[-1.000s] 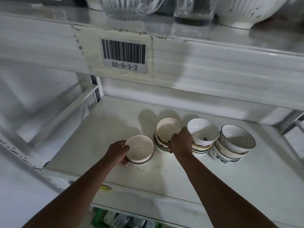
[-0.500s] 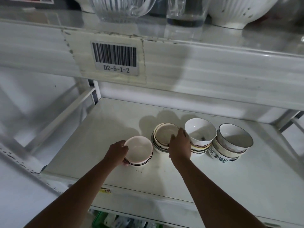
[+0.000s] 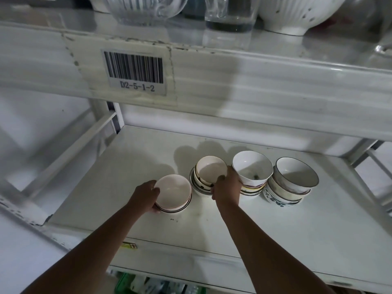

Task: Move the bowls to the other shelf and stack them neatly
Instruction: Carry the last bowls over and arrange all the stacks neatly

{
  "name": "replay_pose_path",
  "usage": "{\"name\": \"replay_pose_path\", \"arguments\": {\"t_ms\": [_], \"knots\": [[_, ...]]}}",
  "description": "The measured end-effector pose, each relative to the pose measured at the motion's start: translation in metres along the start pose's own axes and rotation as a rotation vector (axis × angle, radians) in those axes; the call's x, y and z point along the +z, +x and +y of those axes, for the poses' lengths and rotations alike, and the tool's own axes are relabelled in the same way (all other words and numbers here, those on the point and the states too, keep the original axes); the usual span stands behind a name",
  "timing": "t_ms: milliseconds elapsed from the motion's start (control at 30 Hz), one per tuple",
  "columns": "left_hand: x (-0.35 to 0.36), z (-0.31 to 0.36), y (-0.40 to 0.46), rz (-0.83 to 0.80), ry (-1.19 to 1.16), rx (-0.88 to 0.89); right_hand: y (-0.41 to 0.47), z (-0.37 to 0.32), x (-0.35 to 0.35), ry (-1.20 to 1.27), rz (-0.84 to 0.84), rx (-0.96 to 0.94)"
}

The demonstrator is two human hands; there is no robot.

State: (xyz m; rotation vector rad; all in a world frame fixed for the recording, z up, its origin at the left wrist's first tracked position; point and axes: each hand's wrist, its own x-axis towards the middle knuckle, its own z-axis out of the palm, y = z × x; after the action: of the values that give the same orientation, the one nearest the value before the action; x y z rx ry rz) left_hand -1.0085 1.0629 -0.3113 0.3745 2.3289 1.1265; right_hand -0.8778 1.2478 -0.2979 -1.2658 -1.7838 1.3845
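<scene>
Two forearms enter from the lower edge of the head view; both are bare from the frame edge to the wrist, no sleeve or cuff showing at any point; the left hand (image 3: pixel 146 193) carries no glove, ring or band on the parts visible; the right hand (image 3: pixel 227 186) is likewise ungloved, with no watch or bracelet at the wrist (its palm side is turned away and cannot be checked); no markings, dressings or tape show on either forearm; light is dim, so fine surface detail and the fingernails cannot be made out; elbows and upper arms lie out of frame.
</scene>
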Motion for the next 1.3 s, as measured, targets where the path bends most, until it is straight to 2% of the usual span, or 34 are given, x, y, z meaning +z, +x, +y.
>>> {"name": "replay_pose_path", "arguments": {"t_ms": [233,467,633,700,767,833,933,1000,1100,1300], "knots": [[0.0,0.004,-0.003,-0.002,-0.027,-0.009,0.0,0.004,0.004,-0.073,0.024,0.005],[0.0,0.005,-0.006,0.005,-0.019,-0.002,0.013,0.023,0.008,-0.259,0.026,-0.113],[-0.002,-0.002,-0.005,0.008,-0.004,0.024,-0.013,0.003,-0.01,-0.413,0.052,-0.265],[-0.003,-0.005,-0.003,0.009,-0.022,0.023,-0.028,0.009,-0.014,-0.458,0.014,-0.361],[-0.003,-0.008,-0.004,0.003,-0.052,0.012,-0.043,0.022,-0.008,-0.452,-0.075,-0.335],[-0.002,-0.008,-0.004,-0.004,-0.09,0.001,-0.053,0.033,0.0,-0.318,-0.212,-0.129],[-0.002,-0.007,-0.009,-0.051,-0.171,-0.004,-0.07,0.033,0.008,0.122,-0.493,0.342],[-0.003,-0.004,-0.012,-0.096,-0.221,0.004,-0.075,0.032,0.01,0.363,-0.63,0.493],[-0.006,0.006,-0.022,-0.18,-0.303,0.019,-0.078,0.028,0.004,0.581,-0.704,0.471],[-0.014,0.05,-0.038,-0.219,-0.251,0.088,-0.073,0.009,-0.023,0.626,-0.713,0.288]]}}
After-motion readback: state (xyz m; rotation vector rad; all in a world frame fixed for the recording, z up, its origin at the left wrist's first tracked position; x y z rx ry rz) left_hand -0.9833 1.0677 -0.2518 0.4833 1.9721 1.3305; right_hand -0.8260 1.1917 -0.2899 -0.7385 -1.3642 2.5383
